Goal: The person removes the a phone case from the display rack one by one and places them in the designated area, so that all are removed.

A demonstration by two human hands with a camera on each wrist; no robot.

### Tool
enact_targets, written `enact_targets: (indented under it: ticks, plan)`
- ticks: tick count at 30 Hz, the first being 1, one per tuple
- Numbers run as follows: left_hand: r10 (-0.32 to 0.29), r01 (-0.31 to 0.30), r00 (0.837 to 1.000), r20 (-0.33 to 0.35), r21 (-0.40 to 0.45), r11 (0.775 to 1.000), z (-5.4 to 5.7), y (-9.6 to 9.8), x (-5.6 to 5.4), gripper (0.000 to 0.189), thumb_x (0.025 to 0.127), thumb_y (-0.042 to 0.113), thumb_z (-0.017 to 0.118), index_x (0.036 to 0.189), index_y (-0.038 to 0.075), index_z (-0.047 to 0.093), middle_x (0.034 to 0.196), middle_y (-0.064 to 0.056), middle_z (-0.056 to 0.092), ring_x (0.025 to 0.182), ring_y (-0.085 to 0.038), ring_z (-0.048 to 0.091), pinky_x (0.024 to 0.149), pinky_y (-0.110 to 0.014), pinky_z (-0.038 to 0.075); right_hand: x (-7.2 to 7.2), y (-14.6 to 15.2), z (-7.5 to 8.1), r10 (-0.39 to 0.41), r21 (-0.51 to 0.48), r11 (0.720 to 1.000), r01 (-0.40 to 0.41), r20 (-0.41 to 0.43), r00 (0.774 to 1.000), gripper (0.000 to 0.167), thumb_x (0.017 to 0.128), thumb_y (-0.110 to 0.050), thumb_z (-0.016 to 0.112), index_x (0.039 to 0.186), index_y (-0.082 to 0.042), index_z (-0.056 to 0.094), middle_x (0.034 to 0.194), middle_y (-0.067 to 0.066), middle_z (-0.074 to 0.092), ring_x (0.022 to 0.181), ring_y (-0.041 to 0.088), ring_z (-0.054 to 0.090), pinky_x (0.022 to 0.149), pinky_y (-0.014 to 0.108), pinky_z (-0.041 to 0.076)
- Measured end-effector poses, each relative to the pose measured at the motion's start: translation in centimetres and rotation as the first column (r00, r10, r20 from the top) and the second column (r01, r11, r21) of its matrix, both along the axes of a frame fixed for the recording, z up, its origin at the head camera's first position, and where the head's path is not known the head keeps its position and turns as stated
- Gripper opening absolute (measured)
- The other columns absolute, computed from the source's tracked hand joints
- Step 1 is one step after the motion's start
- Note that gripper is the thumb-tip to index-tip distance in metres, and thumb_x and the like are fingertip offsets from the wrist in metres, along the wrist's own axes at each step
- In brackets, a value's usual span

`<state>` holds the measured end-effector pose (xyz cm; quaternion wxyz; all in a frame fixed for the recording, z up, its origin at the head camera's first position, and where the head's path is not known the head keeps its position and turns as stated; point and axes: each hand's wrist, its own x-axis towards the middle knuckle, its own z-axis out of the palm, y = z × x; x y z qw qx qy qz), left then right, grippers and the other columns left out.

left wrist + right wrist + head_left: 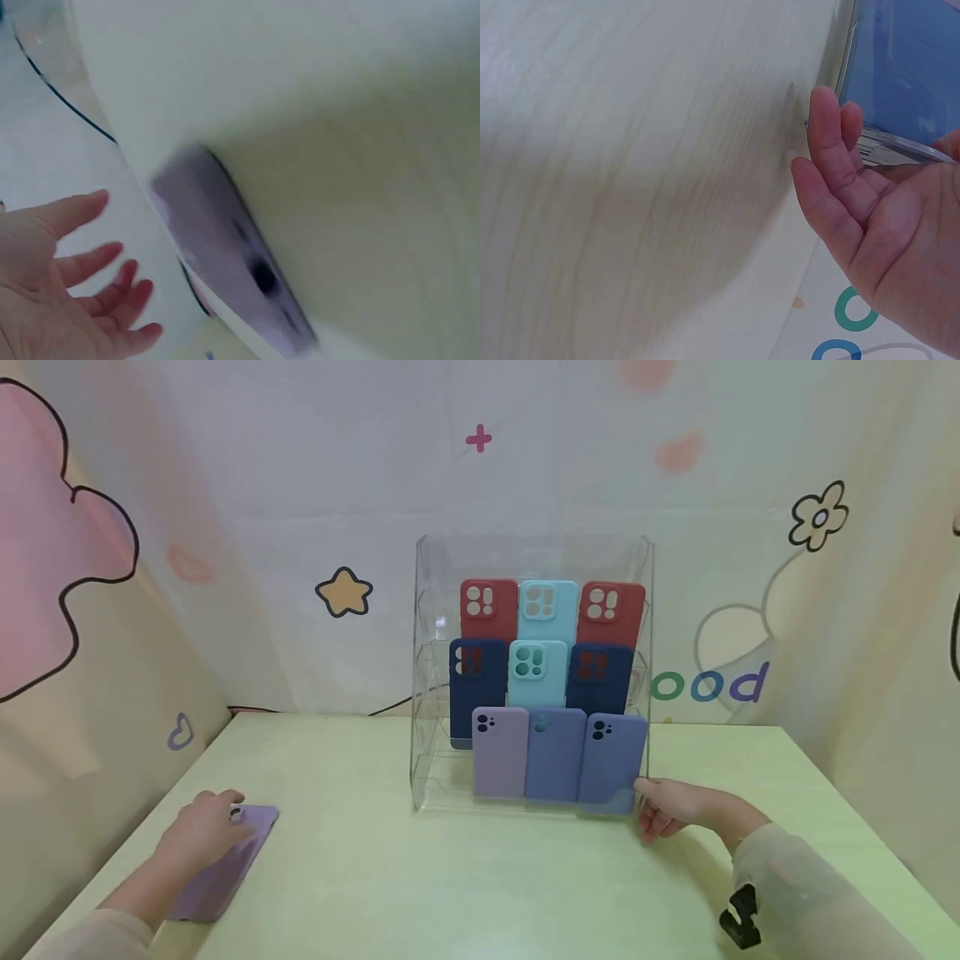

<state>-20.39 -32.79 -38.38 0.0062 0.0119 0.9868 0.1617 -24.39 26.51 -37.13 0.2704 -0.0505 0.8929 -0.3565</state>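
My left hand (202,831) is over a purple phone case (225,877) at the table's left, fingers loosely spread. In the left wrist view that case (225,240) shows its edge with port holes, apart from the fingers. At the clear rack's lower right corner, my right hand (671,806) pinches the edge of a blue phone case (613,760), which leans in the front tier. The right wrist view shows this blue case (907,67) behind the clear lip, the thumb mostly out of frame and the other fingers by the rack's corner.
A clear tiered rack (431,789) stands mid-table. Its back tier bears red and light blue cases, the middle tier navy (477,693) and light blue ones, and the front tier a lilac (500,752) and another blue case (556,756). Printed cloth (300,485) encloses the table.
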Motion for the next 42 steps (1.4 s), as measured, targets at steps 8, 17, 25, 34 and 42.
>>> enact_targets:
  ticks: [8,17,25,34,42]
  plan:
    - [-0.166,0.238,0.935,-0.315,0.206,0.949,2.2,9.1,0.1,0.031,0.088,0.015,0.063,0.115,-0.002,0.060,0.109,-0.015,0.057,0.100,-0.032,0.055,0.082,-0.048,0.045,0.0,-0.1,0.0,-0.002,0.000,1.000,0.002,0.014,1.000,0.051,0.098,-0.029,0.019,0.086,0.004,0.056,0.078,0.010,0.066,0.076,0.021,0.062,0.075,0.038,0.050]
    - [-0.217,0.364,0.902,-0.373,0.384,0.849,2.9,15.7,-1.5,0.024,0.088,0.008,0.063,0.112,0.002,0.062,0.109,-0.009,0.061,0.099,-0.026,0.057,0.085,-0.046,0.045,-0.2,0.2,-0.1,0.000,-0.007,1.000,0.000,0.009,1.000,0.051,0.098,-0.028,0.019,0.087,0.005,0.055,0.078,0.011,0.066,0.076,0.021,0.062,0.074,0.039,0.050]
    - [-0.239,0.363,0.925,-0.295,0.506,0.782,2.0,19.5,-2.4,0.027,0.088,0.007,0.063,0.115,0.002,0.061,0.110,-0.008,0.061,0.100,-0.024,0.059,0.084,-0.040,0.048,-0.1,0.1,-0.2,0.011,-0.023,1.000,-0.011,-0.001,1.000,0.051,0.099,-0.029,0.019,0.084,0.005,0.055,0.077,0.011,0.066,0.075,0.022,0.062,0.074,0.039,0.050]
    - [-0.162,0.257,0.966,-0.200,0.704,0.662,0.6,21.5,-3.7,0.033,0.088,0.002,0.061,0.121,-0.002,0.054,0.118,-0.017,0.058,0.109,-0.034,0.056,0.087,-0.039,0.049,-0.1,0.1,-0.3,0.007,-0.019,1.000,-0.007,0.007,1.000,0.052,0.100,-0.030,0.019,0.085,0.004,0.056,0.078,0.010,0.066,0.075,0.021,0.061,0.074,0.037,0.050]
    - [-0.160,0.229,0.973,-0.165,0.750,0.621,0.0,22.2,-4.6,0.037,0.089,0.001,0.059,0.124,-0.006,0.051,0.120,-0.024,0.056,0.108,-0.036,0.057,0.089,-0.040,0.047,-0.1,0.0,0.0,0.007,-0.019,1.000,-0.006,0.009,1.000,0.049,0.098,-0.028,0.020,0.085,0.004,0.055,0.078,0.011,0.066,0.075,0.021,0.062,0.073,0.037,0.050]
